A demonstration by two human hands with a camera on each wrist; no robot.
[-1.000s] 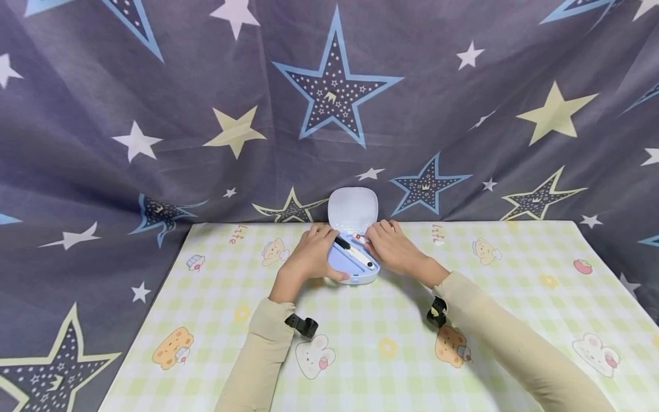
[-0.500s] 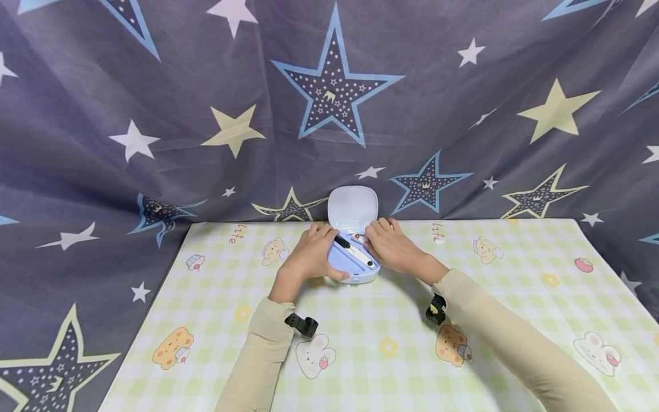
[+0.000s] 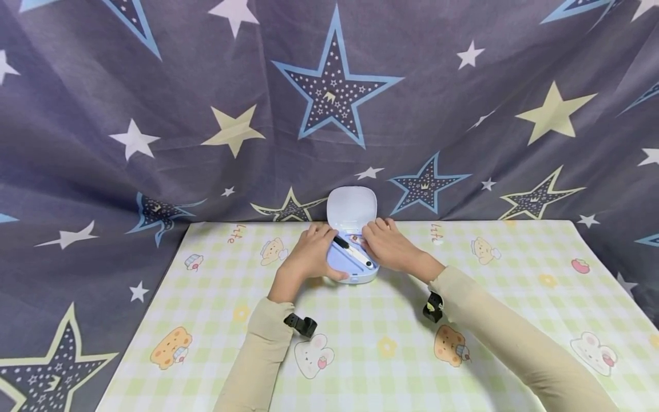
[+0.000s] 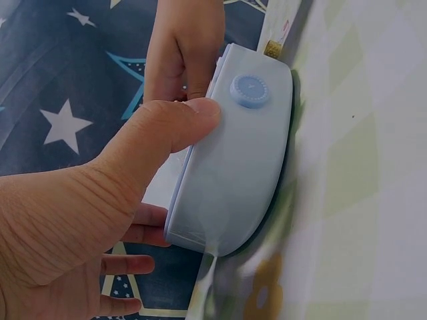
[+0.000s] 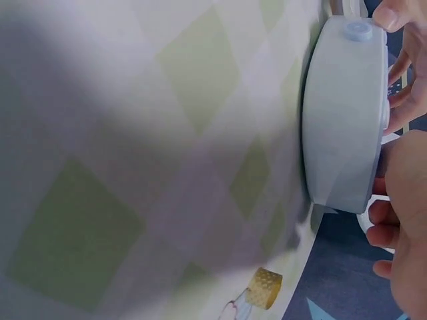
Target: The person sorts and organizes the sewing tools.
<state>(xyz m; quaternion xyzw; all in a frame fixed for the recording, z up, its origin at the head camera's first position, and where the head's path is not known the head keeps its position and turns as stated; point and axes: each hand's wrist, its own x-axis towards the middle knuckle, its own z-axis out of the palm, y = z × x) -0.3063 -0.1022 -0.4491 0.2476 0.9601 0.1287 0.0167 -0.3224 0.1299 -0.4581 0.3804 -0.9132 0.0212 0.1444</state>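
A light blue rounded case (image 3: 362, 280) stands at the table's back edge, its pale lid (image 3: 352, 205) raised. My left hand (image 3: 310, 253) grips the case from the left, thumb on the front rim, fingers round the far side. A slim tool with a black end and white body (image 3: 356, 253) lies slantwise inside. On the right, my right hand (image 3: 389, 247) bends over the case with curled fingers, pinching a small white piece with a reddish-brown mark (image 3: 354, 238). Its fingertips are partly hidden behind the rim in the right wrist view. The left wrist view shows a round blue button (image 4: 250, 91) on the case's front.
A checked tablecloth (image 3: 360, 355) with printed cartoon animals covers the table. Directly behind the lid hangs a dark curtain (image 3: 309, 166) with stars. Black straps (image 3: 301, 325) sit at both wrists.
The small white piece has sunk slightly lower into the case, and my right hand has shifted a little left over it. My left hand keeps its hold on the case.
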